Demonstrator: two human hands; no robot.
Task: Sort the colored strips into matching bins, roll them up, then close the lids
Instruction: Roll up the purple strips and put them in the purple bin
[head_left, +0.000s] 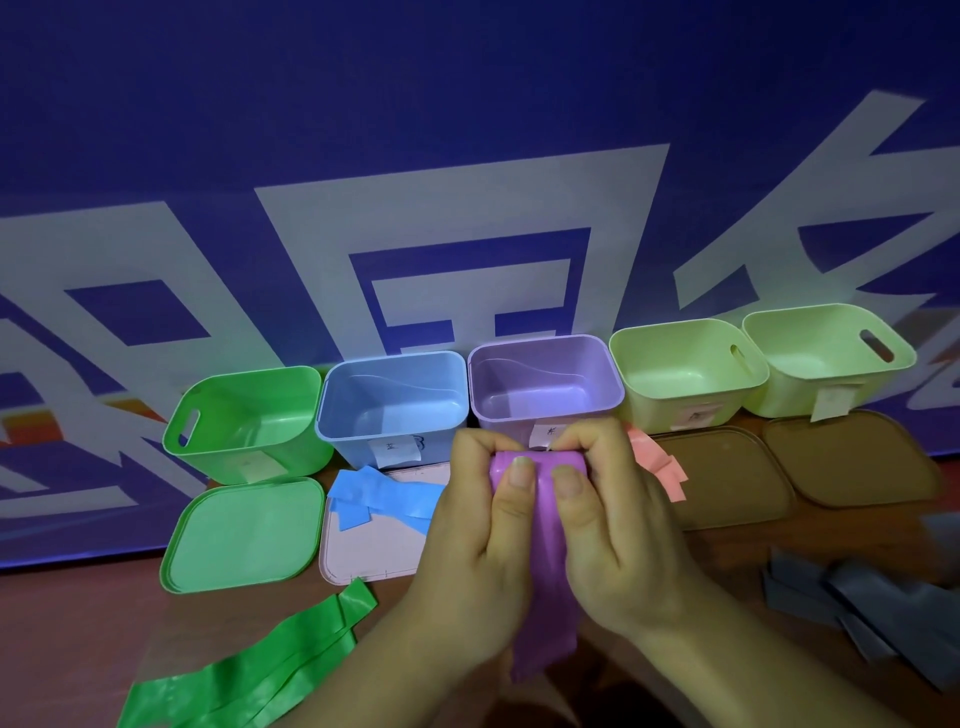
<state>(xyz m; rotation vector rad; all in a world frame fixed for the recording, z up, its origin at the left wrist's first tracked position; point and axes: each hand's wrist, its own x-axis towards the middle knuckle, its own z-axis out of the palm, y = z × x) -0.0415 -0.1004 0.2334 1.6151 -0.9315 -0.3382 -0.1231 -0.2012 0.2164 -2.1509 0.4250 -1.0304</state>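
Both hands hold a purple strip in front of the purple bin. My left hand and my right hand pinch its rolled top end with thumbs on the roll; the loose tail hangs down between my wrists. Open bins stand in a row: green, blue, purple, and two pale green ones. A blue strip lies on the pink lid. A green strip lies at the front left, a pink strip behind my right hand, grey strips at the right.
A green lid lies before the green bin. Two brown lids lie before the pale green bins. All rests on a brown table. A blue banner wall with white lettering stands right behind the bins.
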